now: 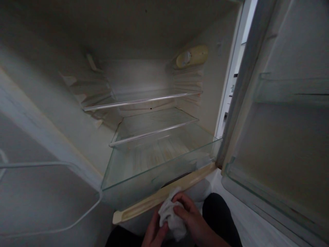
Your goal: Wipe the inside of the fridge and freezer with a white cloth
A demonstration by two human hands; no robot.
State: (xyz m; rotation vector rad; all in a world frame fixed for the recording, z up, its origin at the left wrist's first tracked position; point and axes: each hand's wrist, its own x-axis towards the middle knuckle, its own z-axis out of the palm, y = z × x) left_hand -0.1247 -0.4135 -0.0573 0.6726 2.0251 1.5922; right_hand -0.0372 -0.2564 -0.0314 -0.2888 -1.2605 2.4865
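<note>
A white cloth is bunched between both my hands at the bottom middle of the head view, just below the front lip of an open fridge. My left hand grips its lower left side. Over its right side my right hand closes, fingers curled on top. The cloth's top corner touches or nearly touches the cream bottom ledge of the fridge. Right behind that ledge sits a clear drawer at the fridge floor.
Two glass shelves sit above the drawer. A yellowed control housing is on the right inner wall. The open door with clear bins stands at right. A white wire-edged shelf lies at left.
</note>
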